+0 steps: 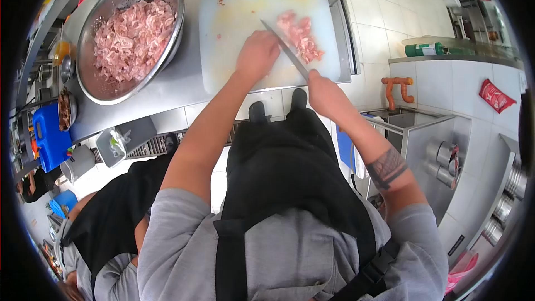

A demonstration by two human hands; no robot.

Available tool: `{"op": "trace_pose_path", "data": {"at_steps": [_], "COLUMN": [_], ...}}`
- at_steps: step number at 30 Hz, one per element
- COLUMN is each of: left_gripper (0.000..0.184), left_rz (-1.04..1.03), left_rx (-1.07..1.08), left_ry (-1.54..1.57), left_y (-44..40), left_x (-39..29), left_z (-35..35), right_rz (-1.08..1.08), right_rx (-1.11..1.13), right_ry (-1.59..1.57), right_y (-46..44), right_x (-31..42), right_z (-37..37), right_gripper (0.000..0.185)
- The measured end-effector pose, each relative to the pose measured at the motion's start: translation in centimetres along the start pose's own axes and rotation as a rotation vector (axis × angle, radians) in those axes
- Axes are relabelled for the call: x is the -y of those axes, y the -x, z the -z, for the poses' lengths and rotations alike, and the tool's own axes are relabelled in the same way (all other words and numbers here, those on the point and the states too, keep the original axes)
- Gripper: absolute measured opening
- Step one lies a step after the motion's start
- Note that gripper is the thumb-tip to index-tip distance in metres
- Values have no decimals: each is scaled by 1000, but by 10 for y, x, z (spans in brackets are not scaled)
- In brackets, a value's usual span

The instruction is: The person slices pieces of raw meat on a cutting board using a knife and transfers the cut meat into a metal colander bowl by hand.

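My right hand [325, 96] grips the handle of a kitchen knife [288, 51], whose blade points away from me and to the left. Beneath it lies a white cutting board [228, 14] with yellowish stains. My left hand [258, 54] is on the board just left of the blade, its fingers curled in; whatever they may hold is hidden. Right of the blade is a loose strip of cut raw pink meat [301, 36], looking like chicken. To the left, a big perforated metal colander [177, 28] holds a heap of similar cut meat [134, 39].
The board rests on a steel worktable [175, 81]. A person in a black apron [122, 206] stands close on my left. Below the table edge are a blue jerrycan [50, 136] and a grey bin [134, 136]. A steel counter unit [412, 128] stands at my right.
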State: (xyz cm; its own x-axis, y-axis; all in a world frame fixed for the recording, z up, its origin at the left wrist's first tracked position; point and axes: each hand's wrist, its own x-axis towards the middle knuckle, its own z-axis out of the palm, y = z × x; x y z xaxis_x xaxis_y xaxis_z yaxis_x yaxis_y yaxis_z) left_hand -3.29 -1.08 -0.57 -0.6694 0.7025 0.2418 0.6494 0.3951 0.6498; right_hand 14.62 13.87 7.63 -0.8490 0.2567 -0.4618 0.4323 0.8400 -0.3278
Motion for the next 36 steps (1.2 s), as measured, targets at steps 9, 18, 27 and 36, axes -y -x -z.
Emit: {"op": "trace_pose_path", "data": {"at_steps": [9, 18, 27, 36], "left_gripper": [18, 24, 22, 21], "left_rz": [-21, 61, 14, -40], "left_rx": [46, -246, -247, -196], "left_ry": [98, 15, 25, 77], "left_y": [9, 67, 46, 41], "left_x": [5, 11, 7, 12], "left_z": [11, 16, 8, 8], "right_rz": [204, 112, 45, 114], "right_rx": [-225, -96, 36, -20], "right_ry": [15, -62, 56, -43], "right_y": [-97, 0, 51, -15], "right_x": [23, 4, 17, 32], "right_z": [19, -5, 17, -17], "right_gripper": [28, 22, 16, 17]}}
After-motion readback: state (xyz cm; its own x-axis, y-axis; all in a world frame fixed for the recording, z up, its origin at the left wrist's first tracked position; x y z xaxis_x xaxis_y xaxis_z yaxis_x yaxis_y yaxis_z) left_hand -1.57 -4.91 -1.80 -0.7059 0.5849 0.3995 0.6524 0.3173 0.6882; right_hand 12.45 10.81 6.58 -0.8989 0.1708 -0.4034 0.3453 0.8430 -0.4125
